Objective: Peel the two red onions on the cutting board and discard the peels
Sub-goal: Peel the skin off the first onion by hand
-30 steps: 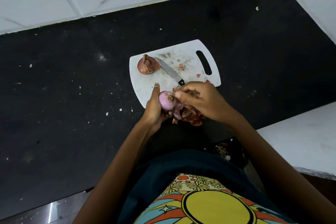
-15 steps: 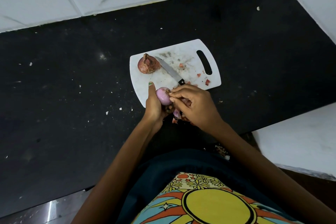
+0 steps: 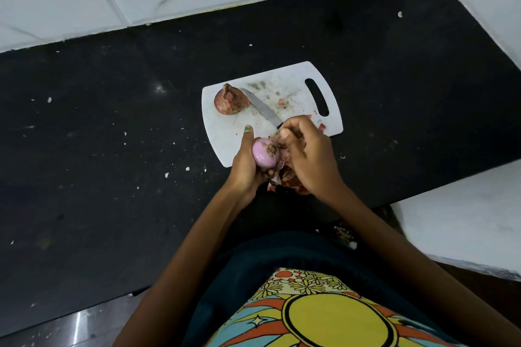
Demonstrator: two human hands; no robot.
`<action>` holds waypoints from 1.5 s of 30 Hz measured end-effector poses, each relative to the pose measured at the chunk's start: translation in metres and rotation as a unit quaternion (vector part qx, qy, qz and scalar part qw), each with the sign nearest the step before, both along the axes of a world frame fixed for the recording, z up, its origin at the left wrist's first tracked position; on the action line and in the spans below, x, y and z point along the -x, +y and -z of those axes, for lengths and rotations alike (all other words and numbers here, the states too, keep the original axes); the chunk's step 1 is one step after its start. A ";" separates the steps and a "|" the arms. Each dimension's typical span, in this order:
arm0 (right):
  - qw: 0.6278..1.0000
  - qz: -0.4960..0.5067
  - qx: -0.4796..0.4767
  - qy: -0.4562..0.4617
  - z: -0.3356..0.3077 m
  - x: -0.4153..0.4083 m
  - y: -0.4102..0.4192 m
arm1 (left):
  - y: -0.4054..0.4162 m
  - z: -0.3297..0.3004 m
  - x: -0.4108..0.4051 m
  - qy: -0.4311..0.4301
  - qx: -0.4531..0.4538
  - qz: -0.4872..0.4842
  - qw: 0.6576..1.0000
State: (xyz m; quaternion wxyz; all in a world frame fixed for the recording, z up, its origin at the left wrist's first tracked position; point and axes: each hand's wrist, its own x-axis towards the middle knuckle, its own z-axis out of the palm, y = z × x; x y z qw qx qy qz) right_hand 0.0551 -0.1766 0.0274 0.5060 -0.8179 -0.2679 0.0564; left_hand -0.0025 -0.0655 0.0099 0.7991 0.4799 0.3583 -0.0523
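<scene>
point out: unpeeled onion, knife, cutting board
unpeeled onion (image 3: 229,101): head view, middle of its papery skin.
knife (image 3: 263,110): head view, mid-blade; the handle is mostly hidden.
cutting board (image 3: 225,138): head view, bare white patch near its left edge.

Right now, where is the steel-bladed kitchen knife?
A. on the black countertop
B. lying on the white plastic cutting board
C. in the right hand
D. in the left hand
B: the steel-bladed kitchen knife lies flat on the white plastic cutting board, beside the unpeeled red onion.
</scene>
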 end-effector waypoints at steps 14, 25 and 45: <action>0.983 -0.027 0.048 0.177 -0.019 -0.002 -0.013 | -0.005 0.005 0.001 -0.072 -0.152 0.002 0.986; 0.974 0.002 0.032 0.226 -0.013 -0.001 -0.005 | -0.005 0.008 0.005 -0.113 -0.178 -0.007 0.977; 0.974 -0.024 -0.003 0.225 -0.013 -0.001 -0.012 | -0.006 0.011 0.010 -0.128 -0.191 0.000 0.973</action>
